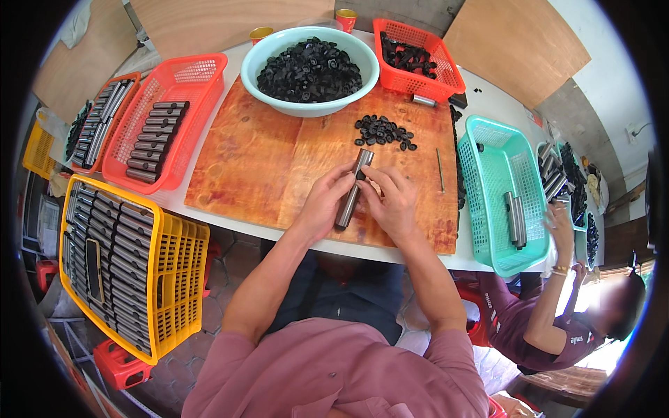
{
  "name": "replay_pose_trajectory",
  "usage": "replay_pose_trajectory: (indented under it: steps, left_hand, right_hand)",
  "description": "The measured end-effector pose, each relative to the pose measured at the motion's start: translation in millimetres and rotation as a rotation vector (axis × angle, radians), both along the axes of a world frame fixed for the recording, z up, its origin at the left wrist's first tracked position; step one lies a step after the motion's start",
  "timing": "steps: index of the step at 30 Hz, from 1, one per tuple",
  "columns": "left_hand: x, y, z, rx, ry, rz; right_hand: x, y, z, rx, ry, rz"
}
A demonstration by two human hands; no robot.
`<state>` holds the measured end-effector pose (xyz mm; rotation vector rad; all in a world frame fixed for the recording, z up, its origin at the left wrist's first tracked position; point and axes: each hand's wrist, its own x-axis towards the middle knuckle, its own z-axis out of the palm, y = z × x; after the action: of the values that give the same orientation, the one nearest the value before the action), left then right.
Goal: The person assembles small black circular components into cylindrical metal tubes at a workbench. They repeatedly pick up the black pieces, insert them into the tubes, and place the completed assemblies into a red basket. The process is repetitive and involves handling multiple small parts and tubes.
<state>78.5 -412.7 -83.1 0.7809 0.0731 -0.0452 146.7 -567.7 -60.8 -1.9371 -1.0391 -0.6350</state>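
Both my hands meet on a metal tube (348,206) with a polished silver-grey surface, tilted above the wooden board (258,167). My left hand (326,194) wraps its fingers round the tube's left side. From the right, my right hand (387,195) pinches at the middle of the tube, where a small black part shows between the fingers. Whether that part is seated in the tube is hidden by my fingertips. Beyond my hands lies a loose pile of small black oval parts (382,131). A thin metal rod (440,171) rests on the board at the right.
A pale blue basin (259,102) heaped with black parts stands at the back. Red baskets (214,70) (446,82) flank it. At the right is a green basket (481,240) with tubes, near a co-worker's hand (559,226). A yellow crate (182,279) packed with tubes stands left.
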Motion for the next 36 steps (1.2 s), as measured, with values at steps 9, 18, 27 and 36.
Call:
replay_pose_trajectory:
  steps: [9,18,27,36]
  left_hand:
    - [2,3,5,-0.011,0.108,0.009]
    - [5,6,12,-0.033,0.188,-0.092]
    - [5,1,18,0.134,0.202,-0.084]
    - [7,-4,18,0.187,0.161,-0.096]
  right_hand:
    - [-7,2,3,0.059,0.252,0.085]
    - [1,-24,-4,0.132,0.453,-0.047]
    - [-5,-26,-7,0.063,0.461,-0.081]
    - [-3,-28,-13,0.075,0.453,-0.048]
